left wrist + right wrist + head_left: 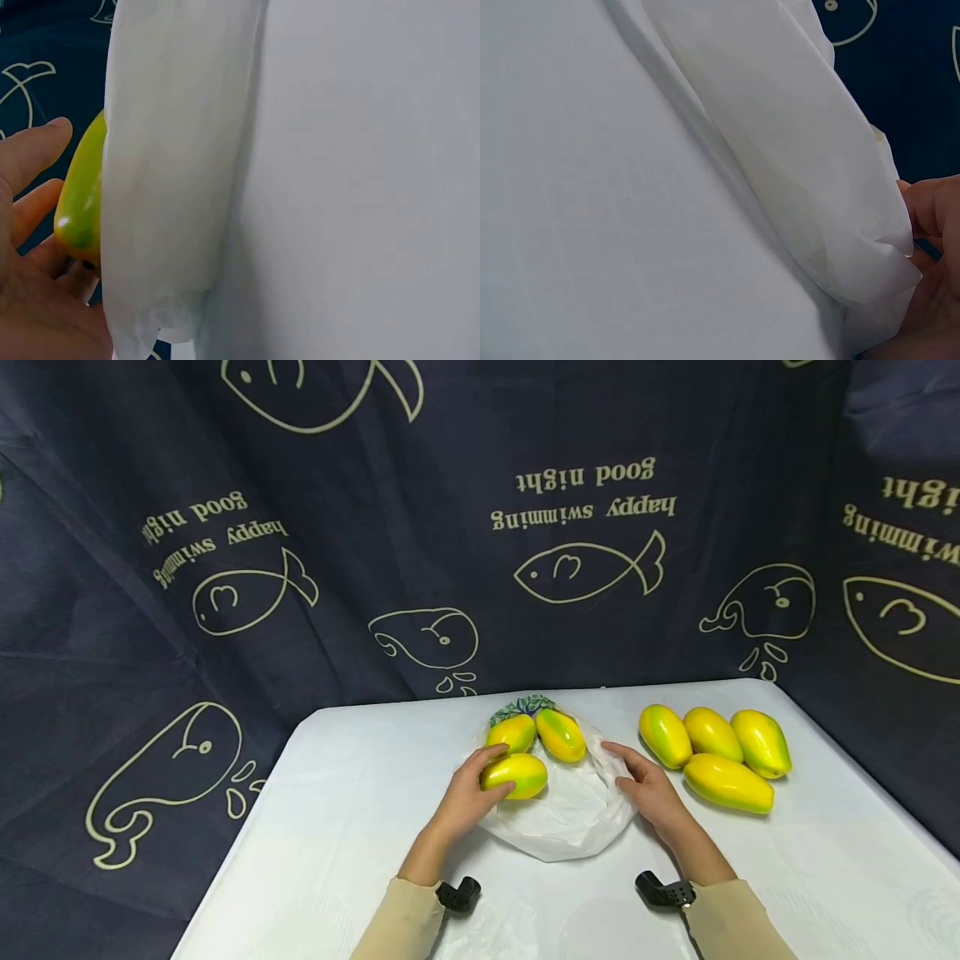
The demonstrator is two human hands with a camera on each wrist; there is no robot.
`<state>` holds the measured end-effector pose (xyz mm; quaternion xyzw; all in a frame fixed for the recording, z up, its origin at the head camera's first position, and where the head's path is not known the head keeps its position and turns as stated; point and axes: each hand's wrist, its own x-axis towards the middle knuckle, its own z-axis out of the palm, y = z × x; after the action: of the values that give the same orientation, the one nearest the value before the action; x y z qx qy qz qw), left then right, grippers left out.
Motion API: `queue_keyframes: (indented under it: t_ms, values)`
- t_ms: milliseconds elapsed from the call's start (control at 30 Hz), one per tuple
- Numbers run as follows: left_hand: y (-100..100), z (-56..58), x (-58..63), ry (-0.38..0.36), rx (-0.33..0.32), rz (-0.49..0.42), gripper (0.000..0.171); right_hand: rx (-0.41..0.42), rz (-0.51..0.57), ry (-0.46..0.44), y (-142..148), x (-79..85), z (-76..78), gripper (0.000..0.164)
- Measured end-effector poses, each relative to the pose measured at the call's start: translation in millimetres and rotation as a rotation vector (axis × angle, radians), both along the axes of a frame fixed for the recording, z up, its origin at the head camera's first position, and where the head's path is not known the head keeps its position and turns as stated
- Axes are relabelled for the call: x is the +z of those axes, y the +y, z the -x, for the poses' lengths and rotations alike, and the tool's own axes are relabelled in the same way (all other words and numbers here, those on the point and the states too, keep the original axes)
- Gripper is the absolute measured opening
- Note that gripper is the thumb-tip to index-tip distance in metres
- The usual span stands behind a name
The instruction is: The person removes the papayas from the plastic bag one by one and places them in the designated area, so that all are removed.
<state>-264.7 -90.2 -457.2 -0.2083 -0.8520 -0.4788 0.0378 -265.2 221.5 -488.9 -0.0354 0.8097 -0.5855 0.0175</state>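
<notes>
A white plastic bag (558,839) lies on the table, its mouth spread open and its rim rolled outward. Two yellow-green mangoes, a left one (512,734) and a right one (560,735), rest in its far part. At the bag's left side, my left hand (471,789) holds another mango (521,776) with fingers and thumb around it. The left wrist view shows this mango (81,199) partly hidden behind the bag's wall (176,150). My right hand (651,785) grips the bag's right rim, and the right wrist view shows its fingers at the folded plastic (870,262).
To the right of the bag, several more mangoes (729,782) lie close together on the white table (360,827). A dark curtain (450,527) with fish and whale drawings hangs behind the table. Each wrist wears a black device.
</notes>
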Motion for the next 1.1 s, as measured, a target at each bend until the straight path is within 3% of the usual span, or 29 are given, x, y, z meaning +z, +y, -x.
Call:
queue_keyframes:
  t_ms: [500, 1100]
  values:
    - [-2.9, 1.7, -9.3, -0.022, -0.014, 0.08, 0.054, 0.003, 0.0, -0.001, -1.3, -0.4, -1.4, 0.056]
    - [-4.0, 3.5, -8.2, -0.023, 0.0, 0.058, 0.053, 0.003, -0.013, 0.007, -0.5, 0.0, -0.5, 0.055]
